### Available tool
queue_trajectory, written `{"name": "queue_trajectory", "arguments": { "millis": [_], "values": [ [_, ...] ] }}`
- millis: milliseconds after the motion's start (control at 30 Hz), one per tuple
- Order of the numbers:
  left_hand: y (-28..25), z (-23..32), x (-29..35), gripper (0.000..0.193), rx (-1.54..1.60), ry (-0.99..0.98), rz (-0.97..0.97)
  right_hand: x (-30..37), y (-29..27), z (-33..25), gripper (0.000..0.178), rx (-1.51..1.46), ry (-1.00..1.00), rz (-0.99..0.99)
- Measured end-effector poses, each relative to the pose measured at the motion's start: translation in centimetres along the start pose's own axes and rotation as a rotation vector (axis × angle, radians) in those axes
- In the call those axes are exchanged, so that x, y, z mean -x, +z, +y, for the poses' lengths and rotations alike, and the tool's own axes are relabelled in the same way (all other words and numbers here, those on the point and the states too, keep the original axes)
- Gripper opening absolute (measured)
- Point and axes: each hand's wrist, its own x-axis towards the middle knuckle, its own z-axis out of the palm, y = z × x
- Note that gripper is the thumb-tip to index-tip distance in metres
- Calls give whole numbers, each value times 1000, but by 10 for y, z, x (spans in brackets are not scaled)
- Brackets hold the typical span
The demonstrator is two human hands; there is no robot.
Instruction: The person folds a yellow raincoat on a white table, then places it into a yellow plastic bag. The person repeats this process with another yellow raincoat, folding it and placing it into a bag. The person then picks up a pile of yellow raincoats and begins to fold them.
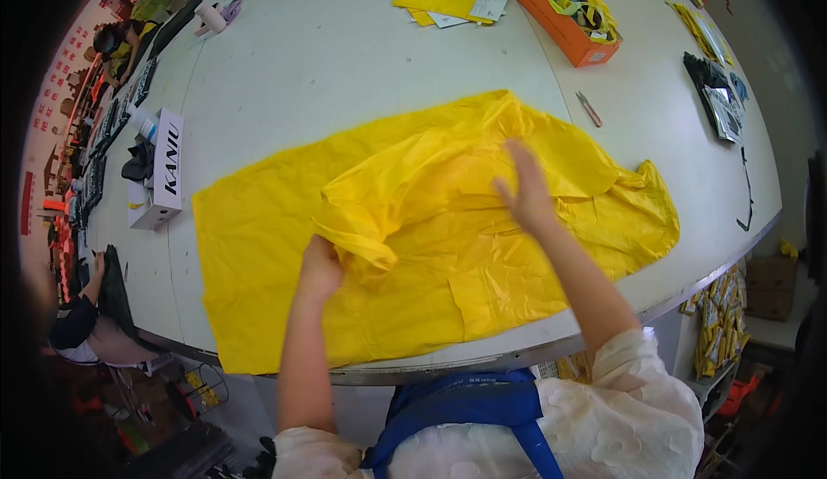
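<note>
Evidently broad, a smooth white counter (284, 57) carries a glossy, thin yellow sheet of fabric (431, 264), rumpled and spread along its near edge. Beyond stands an open, rectangular orange box (560, 35) (yellow strips (586, 5) are heaped inside). The person's left hand (321, 268) is curled closed around a gathered fold; the right hand (527, 190), blurred, spreads open above the cloth, gripping nothing, though contact cannot be told. Slim reddish snips (589, 109) lie past the sheet.

The fabric (422, 294) lies on the table (345, 57), a carton (167, 169) to its left, snips (589, 109) behind its right part.
</note>
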Motion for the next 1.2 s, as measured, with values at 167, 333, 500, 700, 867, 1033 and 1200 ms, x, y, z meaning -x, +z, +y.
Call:
{"name": "queue_trajectory", "arguments": {
  "millis": [167, 333, 500, 700, 867, 1033, 1200],
  "values": [
    [-91, -41, -64, 43, -355, 1, -11, -33, -3, 133, 58, 593, 218, -281],
    [-132, -81, -83, 32, -635, -37, 176, -49, 5, 149, 51, 608, 263, -282],
    [-62, -84, -34, 35, -394, 343, 704, -110, 24, 126, 30, 184, -58, -189],
    [-47, -77, -46, 24, -666, 275, 545, -161, 49, 130, 18, 72, 65, -305],
    [-87, -67, -34, 12, -436, 237, 570, -136, 57, 116, 17, 207, -293, -171],
    [-86, -64, -48, 15, -811, 629, 475, -139, 65, 138, 24, 324, -105, -103],
    [-132, -105, -41, 13, -378, -219, 360, -166, 73, 121, 29, 388, 199, -241]
  ]
}}
